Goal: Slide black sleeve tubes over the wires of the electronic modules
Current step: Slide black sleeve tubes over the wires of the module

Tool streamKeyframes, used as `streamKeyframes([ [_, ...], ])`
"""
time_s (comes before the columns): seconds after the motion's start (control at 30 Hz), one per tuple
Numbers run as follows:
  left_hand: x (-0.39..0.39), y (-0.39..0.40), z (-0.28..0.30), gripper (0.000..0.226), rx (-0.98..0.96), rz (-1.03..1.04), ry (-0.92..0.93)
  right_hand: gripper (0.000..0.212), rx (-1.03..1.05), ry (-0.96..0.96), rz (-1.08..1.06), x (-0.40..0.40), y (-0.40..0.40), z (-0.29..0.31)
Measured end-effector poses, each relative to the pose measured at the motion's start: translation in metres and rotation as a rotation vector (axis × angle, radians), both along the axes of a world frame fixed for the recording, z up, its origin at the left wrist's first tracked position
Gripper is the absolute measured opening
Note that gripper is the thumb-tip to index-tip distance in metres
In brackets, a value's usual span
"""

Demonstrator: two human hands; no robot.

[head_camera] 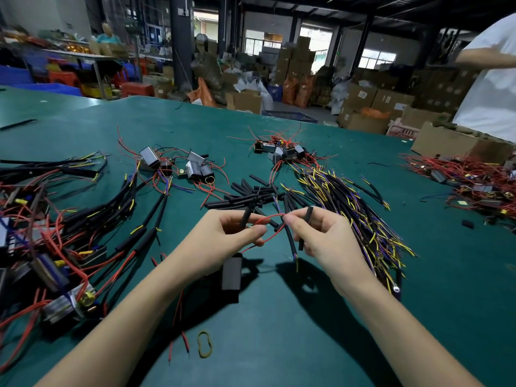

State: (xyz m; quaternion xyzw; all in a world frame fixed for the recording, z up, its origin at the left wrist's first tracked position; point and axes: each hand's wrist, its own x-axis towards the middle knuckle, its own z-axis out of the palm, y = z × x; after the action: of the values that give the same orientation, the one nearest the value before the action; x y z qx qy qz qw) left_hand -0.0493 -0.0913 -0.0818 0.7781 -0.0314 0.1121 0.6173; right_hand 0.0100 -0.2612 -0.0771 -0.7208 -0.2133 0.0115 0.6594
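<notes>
Both hands' fingers pinch: left hand red wire and sleeve tube; right hand another; align tip squarely before sliding.

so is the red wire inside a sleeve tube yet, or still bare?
Still bare: the red wire arcs uncovered between the left hand and right hand; the sleeve tube sits beside it.

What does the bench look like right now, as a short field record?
left hand: left hand pinches a black sleeve tube and a red wire
right hand: right hand pinches the red wire, with another tube in its grip
module: black module hangs below the left hand
spare tubes: loose pile behind the hands
surface: green table
</notes>
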Motion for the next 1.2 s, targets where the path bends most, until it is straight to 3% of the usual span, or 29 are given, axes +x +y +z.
streamKeyframes([
  [0.13, -0.001, -0.004, 0.0, 0.023, 0.177, 0.087, -0.087, 0.013, 0.037, -0.017, 0.029, -0.004, 0.002, -0.002],
  [0.3, -0.004, -0.011, 0.004, 0.026, 0.011, 0.006, -0.157, 0.016, 0.054, -0.05, 0.043, -0.007, 0.005, 0.0],
  [0.47, -0.004, -0.012, 0.004, 0.016, -0.003, 0.041, -0.199, 0.014, -0.045, -0.161, 0.069, -0.005, -0.007, 0.005],
  [0.63, -0.008, -0.01, 0.008, 0.001, 0.051, 0.041, -0.205, 0.014, -0.252, -0.475, 0.058, -0.002, -0.018, -0.001],
  [0.73, -0.008, -0.008, 0.008, 0.01, 0.109, 0.042, -0.17, 0.013, -0.418, -0.76, 0.043, 0.003, -0.023, -0.002],
  [0.8, -0.008, -0.008, 0.008, 0.014, 0.138, 0.053, -0.14, 0.013, -0.435, -0.79, 0.039, 0.005, -0.023, -0.004],
  [0.9, -0.007, -0.009, 0.008, 0.015, 0.114, 0.087, -0.137, 0.009, -0.24, -0.545, 0.017, -0.001, -0.016, -0.007],
  [1.07, -0.003, -0.001, 0.006, 0.014, -0.01, 0.188, -0.125, 0.011, 0.585, 0.283, 0.046, -0.006, -0.008, 0.0],
  [1.2, -0.003, -0.004, 0.006, 0.013, -0.004, 0.188, -0.125, 0.009, 0.779, 0.521, 0.079, -0.011, -0.003, 0.005],
])
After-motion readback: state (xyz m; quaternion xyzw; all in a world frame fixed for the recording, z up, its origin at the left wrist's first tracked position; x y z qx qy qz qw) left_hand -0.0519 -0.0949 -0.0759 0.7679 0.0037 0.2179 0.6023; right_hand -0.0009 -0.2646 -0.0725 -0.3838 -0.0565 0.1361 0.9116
